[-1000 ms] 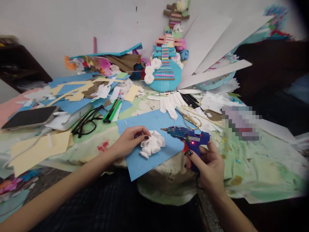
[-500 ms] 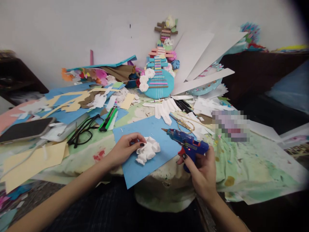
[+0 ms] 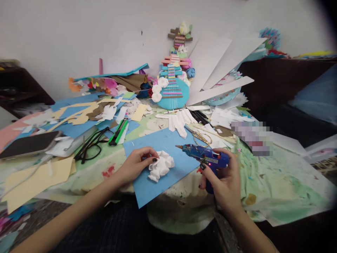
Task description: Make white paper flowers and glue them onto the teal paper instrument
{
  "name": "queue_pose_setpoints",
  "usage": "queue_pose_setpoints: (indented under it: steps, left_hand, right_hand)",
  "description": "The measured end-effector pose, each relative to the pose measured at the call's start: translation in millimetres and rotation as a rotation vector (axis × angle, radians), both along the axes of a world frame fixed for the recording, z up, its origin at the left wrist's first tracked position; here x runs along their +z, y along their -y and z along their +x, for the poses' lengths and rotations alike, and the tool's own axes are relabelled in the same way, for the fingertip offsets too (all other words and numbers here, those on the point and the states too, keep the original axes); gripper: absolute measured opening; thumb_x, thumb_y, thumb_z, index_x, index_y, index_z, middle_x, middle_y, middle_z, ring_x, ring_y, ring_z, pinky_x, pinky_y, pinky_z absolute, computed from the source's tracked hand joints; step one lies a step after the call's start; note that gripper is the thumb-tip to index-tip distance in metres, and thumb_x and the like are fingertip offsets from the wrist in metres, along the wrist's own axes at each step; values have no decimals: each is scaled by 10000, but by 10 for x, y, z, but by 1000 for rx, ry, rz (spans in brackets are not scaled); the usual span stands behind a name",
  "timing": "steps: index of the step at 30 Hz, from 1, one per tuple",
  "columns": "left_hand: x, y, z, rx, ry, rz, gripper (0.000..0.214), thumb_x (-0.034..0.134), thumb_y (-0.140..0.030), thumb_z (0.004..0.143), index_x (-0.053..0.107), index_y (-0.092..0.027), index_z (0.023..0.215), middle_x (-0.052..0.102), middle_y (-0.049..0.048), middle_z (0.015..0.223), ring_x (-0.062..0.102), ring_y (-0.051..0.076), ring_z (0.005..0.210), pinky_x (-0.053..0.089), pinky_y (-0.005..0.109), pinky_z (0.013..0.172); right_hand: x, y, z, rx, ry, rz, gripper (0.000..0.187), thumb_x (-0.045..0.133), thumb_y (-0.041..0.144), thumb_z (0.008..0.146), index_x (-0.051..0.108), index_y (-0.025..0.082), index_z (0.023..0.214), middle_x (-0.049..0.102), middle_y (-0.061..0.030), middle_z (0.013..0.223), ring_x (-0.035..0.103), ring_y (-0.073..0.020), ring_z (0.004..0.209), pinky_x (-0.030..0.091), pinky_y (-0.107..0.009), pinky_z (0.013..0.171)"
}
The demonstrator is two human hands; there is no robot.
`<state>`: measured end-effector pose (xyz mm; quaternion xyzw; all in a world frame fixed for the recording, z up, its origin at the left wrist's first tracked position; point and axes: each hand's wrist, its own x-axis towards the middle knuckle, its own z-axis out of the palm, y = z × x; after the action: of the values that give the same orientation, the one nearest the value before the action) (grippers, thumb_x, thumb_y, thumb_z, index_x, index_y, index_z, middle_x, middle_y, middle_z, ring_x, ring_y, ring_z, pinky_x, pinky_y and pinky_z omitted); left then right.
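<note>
Left hand: the left hand (image 3: 138,163) pinches the white paper flower (image 3: 161,167) between thumb and fingers, at the centre of the frame; a light hold at the edge should spare its folds.
Right hand: the right hand (image 3: 226,184) is wrapped around the grip of the blue hot-glue gun (image 3: 200,154), right of centre; a gentle squeeze would probably give the best control.
Nozzle: the copper-coloured nozzle (image 3: 179,147) points left, near the flower but apart from it; for a neat bead, it would need to come close to the paper while keeping clear of the fingertips.
Red light: the red light (image 3: 210,163) glows on the gun's side, so treating the tip as hot seems wise.
Blue sheet: the blue sheet (image 3: 143,195) lies under the flower and could catch stray drips.
Scissors: the gold-handled scissors (image 3: 204,140) lie just beyond the gun; the barrel is best kept from snagging them.
Paper strips: white paper strips (image 3: 179,123) lie farther back on the surface (image 3: 117,181), best kept free of glue.
</note>
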<state>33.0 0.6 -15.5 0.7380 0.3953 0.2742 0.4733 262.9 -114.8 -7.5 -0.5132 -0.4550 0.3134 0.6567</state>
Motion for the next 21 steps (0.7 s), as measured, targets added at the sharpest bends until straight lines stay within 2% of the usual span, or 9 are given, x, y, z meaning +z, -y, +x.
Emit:
queue_pose_setpoints:
  steps: [4,8,15,19,21]
  left_hand:
    - [-6,-6,1,-1,6,-9,141,557,-293,819,623,-169,826,589,-1,746,495,126,670,366,247,609]
    - [-2,-15,10,-2,-3,-14,134,554,-282,814,624,-169,826,587,-3,739,493,122,663,360,242,595]
    - [-7,-16,2,-3,0,12,136,554,-286,810,628,-172,822,601,11,759,496,130,674,369,246,595]
    - [-13,-19,-5,-10,6,6,147,552,-296,820,632,-173,832,607,15,763,512,136,683,382,254,611]
    - [-9,-16,-2,-11,11,-1,145,549,-291,823,631,-172,833,607,14,763,516,135,684,385,251,608]
  right_hand:
    - [-19,11,19,84,-10,19,370,640,252,838,356,299,1070,527,62,715,555,-115,332,445,-253,314]
    - [-52,24,25,116,-31,37,362,627,226,849,323,302,1029,481,73,745,533,-84,345,462,-239,312]
    - [-15,37,4,100,-43,45,353,678,198,797,408,305,998,486,-14,1060,506,-40,318,421,-238,242]
    - [3,47,7,128,-81,-12,365,687,202,784,420,303,1010,525,25,881,475,-50,289,403,-229,229]
    - [14,51,-3,147,-85,-39,356,693,196,769,433,289,994,540,24,888,474,-45,282,393,-220,225]
